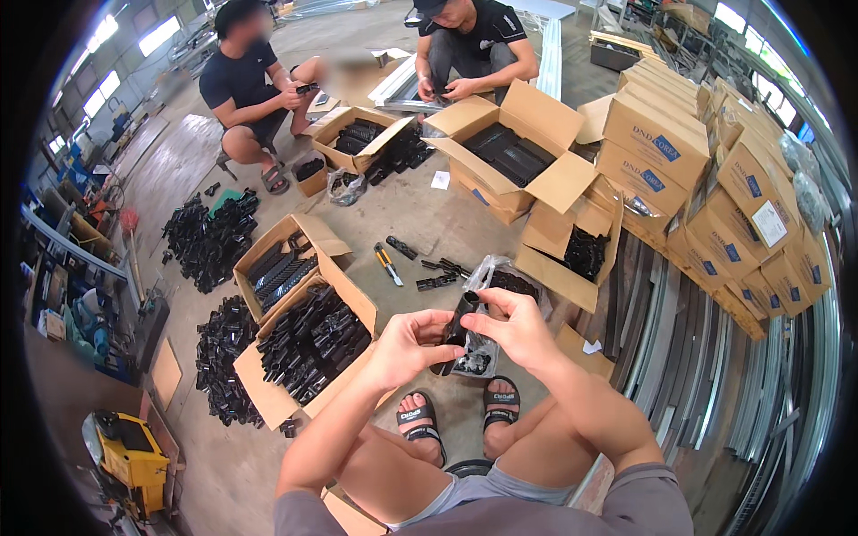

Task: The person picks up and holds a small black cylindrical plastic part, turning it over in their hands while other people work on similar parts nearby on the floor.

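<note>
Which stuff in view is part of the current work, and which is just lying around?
Seems in use:
- black tube in left hand and right hand
- nearest open carton of black parts
- clear plastic bag

Probably just lying around:
- yellow machine
- long metal strips

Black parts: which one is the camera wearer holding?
The black tube gripped by left hand and right hand; nearby ones mostly lie in boxes or on the floor.

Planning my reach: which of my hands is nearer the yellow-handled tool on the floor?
Left. Your left hand is on your side of the yellow-handled tool, slightly to its right; your right hand is also on your side, but farther right.
</note>
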Action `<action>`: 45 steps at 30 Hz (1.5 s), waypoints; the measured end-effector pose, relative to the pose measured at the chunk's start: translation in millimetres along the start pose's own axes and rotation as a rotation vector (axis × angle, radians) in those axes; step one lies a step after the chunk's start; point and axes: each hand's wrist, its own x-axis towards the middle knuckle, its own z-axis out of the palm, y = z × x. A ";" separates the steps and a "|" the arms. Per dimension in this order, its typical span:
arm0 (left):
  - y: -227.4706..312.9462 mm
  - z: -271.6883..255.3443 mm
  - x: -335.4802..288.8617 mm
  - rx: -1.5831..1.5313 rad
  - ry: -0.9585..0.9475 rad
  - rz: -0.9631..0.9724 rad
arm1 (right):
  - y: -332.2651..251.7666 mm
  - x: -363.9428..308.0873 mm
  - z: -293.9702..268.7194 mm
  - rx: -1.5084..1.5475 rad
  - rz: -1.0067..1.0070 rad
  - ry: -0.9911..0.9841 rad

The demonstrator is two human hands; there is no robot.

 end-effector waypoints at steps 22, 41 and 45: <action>-6.5 15.0 8.3 -0.077 -0.001 0.062 | -3.3 -2.6 -1.6 0.214 -0.038 0.047; -9.1 -6.2 4.1 1.005 0.277 0.101 | 107.0 59.4 -134.8 -0.371 0.144 0.073; -21.2 -16.4 7.4 1.226 0.242 0.145 | 197.4 69.5 -168.0 -0.944 0.346 0.078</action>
